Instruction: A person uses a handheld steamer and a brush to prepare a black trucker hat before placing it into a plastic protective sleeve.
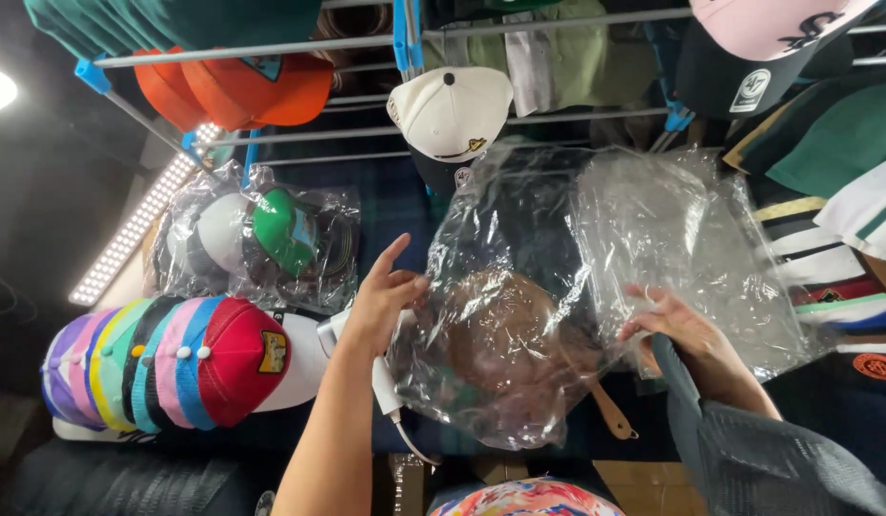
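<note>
Left hand (384, 304) pinches clear crinkled plastic bag (519, 287) holding brown cap (500, 334); right hand (674, 325) grips bag's far edge. Better keep mouth taut.

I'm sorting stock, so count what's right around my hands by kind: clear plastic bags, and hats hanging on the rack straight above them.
Clear plastic bags: 3. One with a brown cap at the left hand, one empty bag at the right hand, one bagged cap bundle at left.
Hanging hats: 2. A cream cap and an orange cap.
Total: 5.
</note>
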